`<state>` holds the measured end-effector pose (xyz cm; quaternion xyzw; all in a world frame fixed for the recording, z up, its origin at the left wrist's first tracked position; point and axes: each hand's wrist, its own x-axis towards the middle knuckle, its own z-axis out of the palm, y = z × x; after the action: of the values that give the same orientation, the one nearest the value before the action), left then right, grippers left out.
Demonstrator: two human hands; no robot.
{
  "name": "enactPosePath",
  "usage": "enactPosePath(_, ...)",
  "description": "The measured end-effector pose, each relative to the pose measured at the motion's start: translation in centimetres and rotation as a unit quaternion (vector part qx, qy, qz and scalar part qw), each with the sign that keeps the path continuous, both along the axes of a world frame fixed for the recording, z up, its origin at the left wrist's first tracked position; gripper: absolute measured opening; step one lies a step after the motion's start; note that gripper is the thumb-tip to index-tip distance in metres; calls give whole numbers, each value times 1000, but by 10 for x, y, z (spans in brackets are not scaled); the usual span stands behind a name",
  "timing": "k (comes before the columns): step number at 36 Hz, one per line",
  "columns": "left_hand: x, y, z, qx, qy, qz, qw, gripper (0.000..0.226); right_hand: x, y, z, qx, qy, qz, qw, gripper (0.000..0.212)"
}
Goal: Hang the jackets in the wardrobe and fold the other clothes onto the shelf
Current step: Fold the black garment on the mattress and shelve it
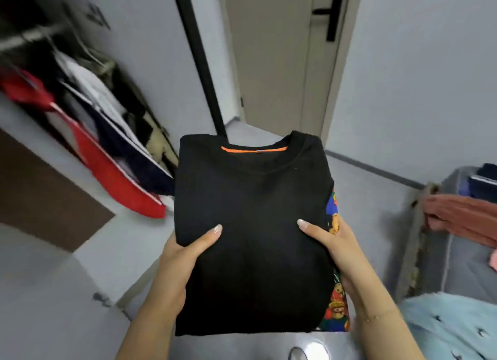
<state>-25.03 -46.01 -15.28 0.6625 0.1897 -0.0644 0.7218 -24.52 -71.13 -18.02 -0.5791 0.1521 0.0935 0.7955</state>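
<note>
A folded black top (pixel 252 225) with an orange strip inside its collar is held flat in front of me. My left hand (pixel 183 262) grips its left edge, thumb on top. My right hand (pixel 338 249) grips its right edge, thumb on top. A colourful printed garment (pixel 336 308) lies folded under the black top and shows along its right side. The open wardrobe at the left holds hanging jackets, among them a red one (pixel 107 171) and a navy one (pixel 139 157), on a rail (pixel 29 35).
A closed door (pixel 271 63) with a black handle stands ahead, and a black wardrobe door edge (pixel 199 61) runs down before it. On a grey bed (pixel 457 262) at the right lie a rust-coloured garment (pixel 462 214), a navy one (pixel 484 184) and a light blue patterned one (pixel 451 330).
</note>
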Motion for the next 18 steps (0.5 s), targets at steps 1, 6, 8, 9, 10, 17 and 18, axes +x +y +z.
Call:
enactPosePath(1, -1, 7, 11, -4, -9, 27, 1000, 56, 13, 8, 11, 6, -12, 27, 1000, 53)
enactPosePath(6, -1, 43, 65, -6, -38, 146, 988, 63, 69, 54, 67, 21, -70, 147, 986, 49)
enactPosePath(8, -3, 56, 83, -9, -56, 186, 981, 62, 85, 73, 87, 23, -86, 185, 979, 47)
enactPosePath(9, -5, 63, 92, -7, -65, 202, 977, 64, 92, 83, 97, 25, -94, 203, 974, 48)
enactPosePath(10, -7, 70, 100, -5, -72, 217, 973, 66, 99, 93, 105, 28, -103, 220, 970, 50)
enactPosePath(17, -6, 118, 153, -21, -124, 296, 947, 66, 143, 163, 168, 32, -170, 311, 934, 45)
enactPosePath(18, -2, 124, 159, -23, -132, 304, 943, 68, 151, 173, 177, 30, -180, 319, 930, 45)
